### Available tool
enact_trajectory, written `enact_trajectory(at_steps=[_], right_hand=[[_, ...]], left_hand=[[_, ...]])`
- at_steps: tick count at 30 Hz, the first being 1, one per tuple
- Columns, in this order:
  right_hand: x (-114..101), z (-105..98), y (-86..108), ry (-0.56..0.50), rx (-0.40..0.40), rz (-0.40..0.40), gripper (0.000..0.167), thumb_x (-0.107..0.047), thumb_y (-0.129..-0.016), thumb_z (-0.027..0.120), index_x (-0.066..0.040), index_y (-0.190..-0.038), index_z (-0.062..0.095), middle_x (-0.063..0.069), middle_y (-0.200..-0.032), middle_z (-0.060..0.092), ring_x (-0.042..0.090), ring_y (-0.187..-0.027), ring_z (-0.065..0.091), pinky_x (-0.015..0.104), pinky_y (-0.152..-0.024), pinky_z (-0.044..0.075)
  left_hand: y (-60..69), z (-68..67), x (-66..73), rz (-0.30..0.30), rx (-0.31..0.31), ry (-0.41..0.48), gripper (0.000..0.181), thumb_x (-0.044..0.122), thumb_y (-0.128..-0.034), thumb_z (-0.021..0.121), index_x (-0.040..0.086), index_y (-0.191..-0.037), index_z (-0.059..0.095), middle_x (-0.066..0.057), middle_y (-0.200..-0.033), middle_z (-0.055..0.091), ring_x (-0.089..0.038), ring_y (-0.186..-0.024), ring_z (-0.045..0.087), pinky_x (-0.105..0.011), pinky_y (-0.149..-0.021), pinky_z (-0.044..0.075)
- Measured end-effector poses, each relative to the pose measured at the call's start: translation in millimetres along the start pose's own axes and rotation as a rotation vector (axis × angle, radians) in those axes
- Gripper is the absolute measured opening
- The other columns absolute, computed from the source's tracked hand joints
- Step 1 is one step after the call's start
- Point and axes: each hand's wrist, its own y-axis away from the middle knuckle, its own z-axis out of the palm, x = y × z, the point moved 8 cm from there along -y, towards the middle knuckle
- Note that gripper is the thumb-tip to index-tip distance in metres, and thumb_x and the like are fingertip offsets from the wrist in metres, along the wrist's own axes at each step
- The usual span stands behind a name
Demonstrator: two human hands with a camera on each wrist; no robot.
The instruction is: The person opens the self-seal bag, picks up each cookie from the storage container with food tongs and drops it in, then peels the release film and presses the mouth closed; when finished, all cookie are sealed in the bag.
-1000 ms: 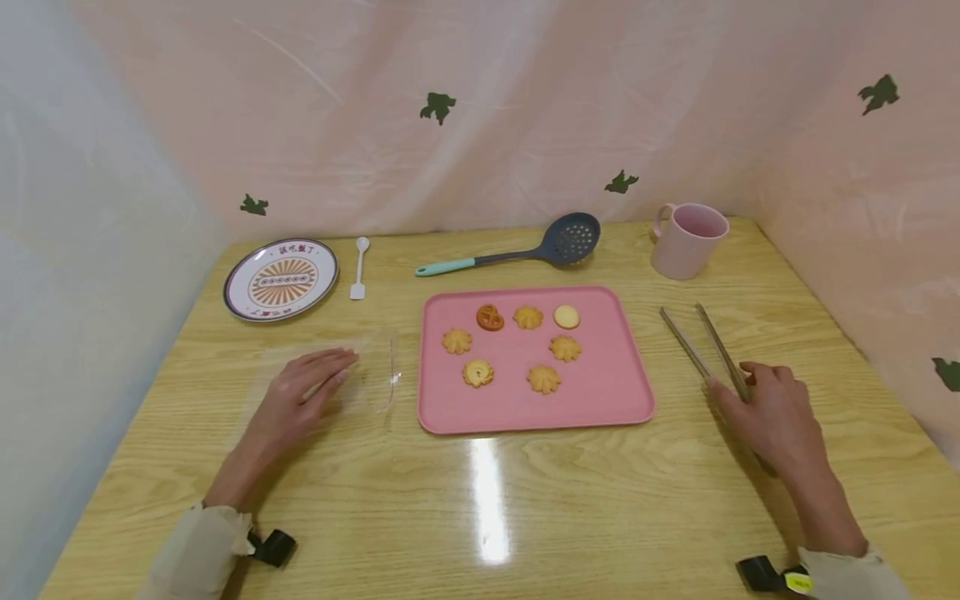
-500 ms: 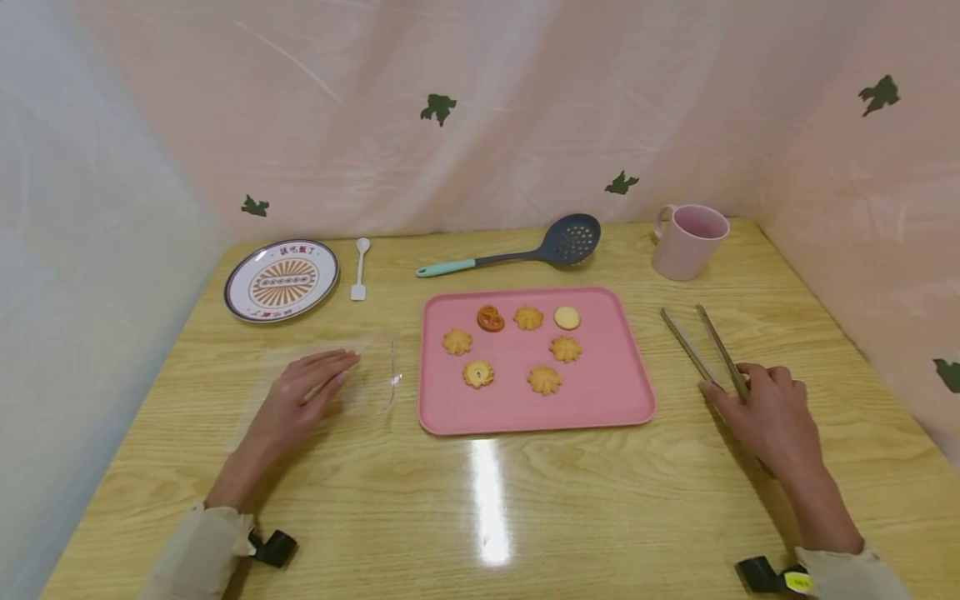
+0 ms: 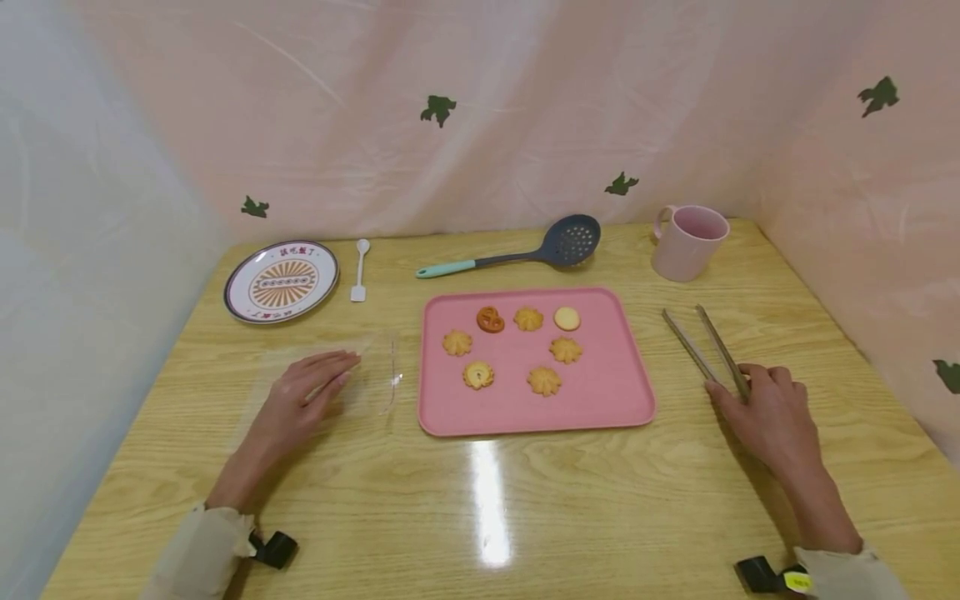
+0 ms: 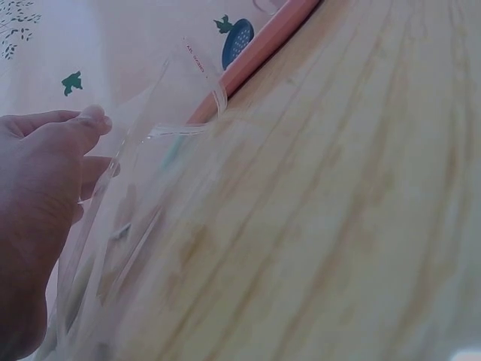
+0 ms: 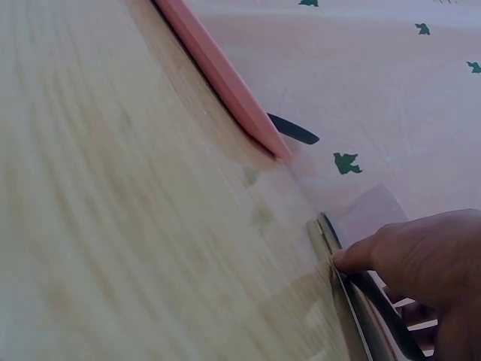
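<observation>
- Metal tongs [image 3: 690,347] slant to the right of a pink tray [image 3: 600,400], arms spread at the tips; whether those tips touch the table [image 3: 600,500] cannot be made out.
- A person's right hand [image 3: 776,421] grips them, thumb on one arm and fingers curled over the other. An even squeeze from both sides would likely keep the arms from twisting.
- Just left of the tray lies a clear bag [image 3: 371,387], what appears to be its mouth toward the tray.
- The left hand [image 3: 300,400] pinches the film with thumb and forefinger nearly together, other fingers fairly straight. Raising one layer lightly should stop the plastic clinging.
- On the tray sit a pretzel [image 3: 491,319], a round cookie [image 3: 567,318] and five flower-shaped cookies [image 3: 544,381], all spaced apart; they look brittle, calling for gentle pressure.
- Behind the tray rests a slotted spoon [image 3: 576,242]; behind and right of it, a mug [image 3: 682,250]; behind and left, a white spoon [image 3: 360,271] and a plate [image 3: 282,283].
</observation>
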Motion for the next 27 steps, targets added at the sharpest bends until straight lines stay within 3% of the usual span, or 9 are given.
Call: enact_trajectory(at_steps=[11,18,27], right_hand=[[-3,-2,-0.6,-0.020,0.008,-0.016,0.066,-0.036,-0.106,0.058,0.023,-0.134,0.046,0.047,-0.120,0.040,0.067,-0.103,0.041,0.071,-0.070,0.040],[-10,-3,-1.8,-0.041,0.009,-0.047,0.060,-0.027,-0.105,0.062,0.025,-0.132,0.046,0.045,-0.116,0.042,0.059,-0.094,0.048,0.066,-0.070,0.041],[-25,-4,-4.9,-0.082,0.028,-0.081,0.056,-0.024,-0.105,0.062,0.021,-0.135,0.047,0.040,-0.115,0.043,0.053,-0.100,0.047,0.066,-0.072,0.041]], left_hand=[[0.7,0.2,0.6,-0.003,0.011,0.005,0.034,-0.005,-0.0952,0.069,0.002,-0.128,0.071,-0.014,-0.129,0.070,-0.037,-0.122,0.061,-0.049,-0.107,0.043],[0.6,-0.7,0.3,0.014,0.021,0.006,0.035,-0.007,-0.0933,0.070,0.001,-0.128,0.072,-0.015,-0.129,0.070,-0.037,-0.122,0.062,-0.043,-0.109,0.042],[1.2,-0.7,-0.3,0.018,0.022,0.008,0.035,-0.006,-0.0938,0.069,0.002,-0.128,0.072,-0.014,-0.129,0.070,-0.037,-0.122,0.062,-0.045,-0.109,0.042]])
